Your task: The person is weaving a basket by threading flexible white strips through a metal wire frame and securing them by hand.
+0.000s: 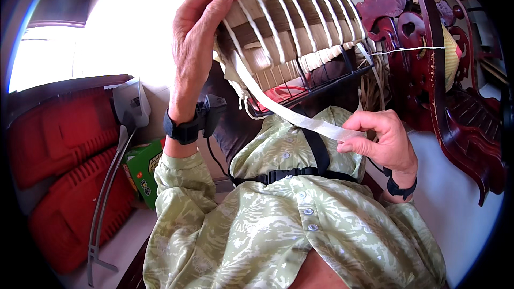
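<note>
A partly woven panel (300,24) of flat beige and brown strips, crossed by several white cords, lies over a black wire frame (332,80) before me. My left hand (198,32) is closed at its upper left corner, with thumb and fingers pinching the edge. From the panel's left side a long, pale flat strip (278,108) runs down and across to the right. Its loose end is pinched between the thumb and fingers of my right hand (383,142). The strip hangs in a gentle curve above my lap. My left fingertips are partly hidden behind the panel's edge.
To the right stands a dark red carved wooden chair (439,91), with a thin white cord (409,50) stretched to it from the frame. At left are red plastic containers (80,182), a green box (144,174) and a grey metal stand (110,192). Loose dry strips (375,77) hang beside the frame.
</note>
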Demonstrator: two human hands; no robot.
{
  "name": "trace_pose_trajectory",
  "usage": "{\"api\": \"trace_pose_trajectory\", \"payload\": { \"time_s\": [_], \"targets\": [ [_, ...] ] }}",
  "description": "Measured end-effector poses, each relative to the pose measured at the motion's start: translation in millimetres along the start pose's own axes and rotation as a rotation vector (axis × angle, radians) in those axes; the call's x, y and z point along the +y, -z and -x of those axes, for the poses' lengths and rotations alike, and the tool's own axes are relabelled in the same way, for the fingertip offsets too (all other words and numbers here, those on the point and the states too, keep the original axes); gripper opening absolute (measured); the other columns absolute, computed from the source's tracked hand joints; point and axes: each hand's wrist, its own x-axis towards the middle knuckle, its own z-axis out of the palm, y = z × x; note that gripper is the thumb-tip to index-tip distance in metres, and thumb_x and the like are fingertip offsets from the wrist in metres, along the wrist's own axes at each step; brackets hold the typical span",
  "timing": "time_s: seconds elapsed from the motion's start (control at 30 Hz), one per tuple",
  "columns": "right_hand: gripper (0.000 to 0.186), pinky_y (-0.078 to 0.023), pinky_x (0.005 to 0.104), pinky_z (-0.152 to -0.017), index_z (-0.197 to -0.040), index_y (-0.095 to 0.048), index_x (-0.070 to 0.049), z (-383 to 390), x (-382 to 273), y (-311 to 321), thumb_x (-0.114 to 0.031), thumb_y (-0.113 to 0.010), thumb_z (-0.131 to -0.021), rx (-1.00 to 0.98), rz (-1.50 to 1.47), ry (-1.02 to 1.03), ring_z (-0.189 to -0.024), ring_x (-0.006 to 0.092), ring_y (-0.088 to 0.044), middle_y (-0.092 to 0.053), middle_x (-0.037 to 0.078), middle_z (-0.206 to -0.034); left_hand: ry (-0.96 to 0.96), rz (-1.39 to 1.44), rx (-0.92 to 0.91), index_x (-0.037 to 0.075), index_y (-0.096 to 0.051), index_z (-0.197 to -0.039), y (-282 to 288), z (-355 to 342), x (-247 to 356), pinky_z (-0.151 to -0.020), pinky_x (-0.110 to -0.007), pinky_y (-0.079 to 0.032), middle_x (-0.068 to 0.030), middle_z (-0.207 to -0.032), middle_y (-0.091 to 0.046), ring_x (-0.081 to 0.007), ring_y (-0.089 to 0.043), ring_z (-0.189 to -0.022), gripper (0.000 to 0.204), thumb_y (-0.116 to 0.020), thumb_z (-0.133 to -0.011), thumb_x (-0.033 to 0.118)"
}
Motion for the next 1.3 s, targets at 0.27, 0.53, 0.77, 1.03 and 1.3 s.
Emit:
{"api": "trace_pose_trajectory", "payload": {
  "time_s": [0.27, 0.53, 0.77, 1.03, 1.3],
  "targets": [
    [0.013, -0.052, 0.0237, -0.063, -0.090, -0.070, 0.003, 9, 2, 6, -0.010, -0.072, -0.090, 0.061, -0.224, -0.027, -0.071, 0.0123, -0.070, -0.073, 0.007, -0.079, -0.062, -0.159, 0.106, 0.003, -0.069, -0.115, -4, -3, -2, -0.081, -0.020, -0.044, -0.0007, -0.099, -0.069, -0.0055, -0.057, -0.087, 0.032, -0.058, -0.103, 0.032],
    [0.015, -0.053, 0.0318, -0.066, -0.095, -0.072, 0.003, -4, -29, 42, -0.012, -0.070, -0.092, -0.679, -0.457, 0.375, -0.076, 0.0216, -0.067, -0.073, 0.012, -0.088, -0.502, -0.475, 0.248, 0.002, -0.068, -0.110, -10, 75, 57, -0.090, -0.034, -0.047, -0.0086, -0.111, -0.070, -0.0196, -0.064, -0.100, 0.030, -0.071, -0.087, 0.021],
    [0.027, -0.051, 0.0351, -0.075, -0.107, -0.074, -0.004, -20, -85, 45, -0.028, -0.066, -0.096, -1.075, -0.029, 0.521, -0.081, 0.0256, -0.063, -0.069, 0.005, -0.088, -0.544, -0.700, 0.126, 0.008, -0.066, -0.118, -67, 112, 65, -0.101, -0.044, -0.040, -0.0124, -0.122, -0.069, -0.0269, -0.066, -0.109, 0.043, -0.079, -0.079, 0.018],
    [0.026, -0.056, 0.0306, -0.077, -0.111, -0.071, -0.002, -30, -80, 29, -0.016, -0.074, -0.090, -0.858, -0.112, 0.540, -0.096, 0.0219, -0.069, -0.072, 0.009, -0.104, -0.551, -0.109, 0.052, -0.013, -0.062, -0.111, -64, 102, 55, -0.098, -0.047, -0.052, -0.0258, -0.107, -0.071, -0.0354, -0.070, -0.103, 0.028, -0.067, -0.085, -0.003],
    [0.014, -0.044, 0.0337, -0.059, -0.074, -0.068, 0.003, -40, -71, -7, -0.006, -0.078, -0.079, 0.038, 0.090, 0.672, -0.065, 0.0227, -0.058, -0.065, 0.011, -0.075, -0.463, -0.096, 0.019, -0.009, -0.064, -0.106, -44, 99, 58, -0.088, -0.046, -0.056, -0.0182, -0.094, -0.073, -0.0301, -0.072, -0.086, 0.019, -0.067, -0.089, -0.002]
  ]
}}
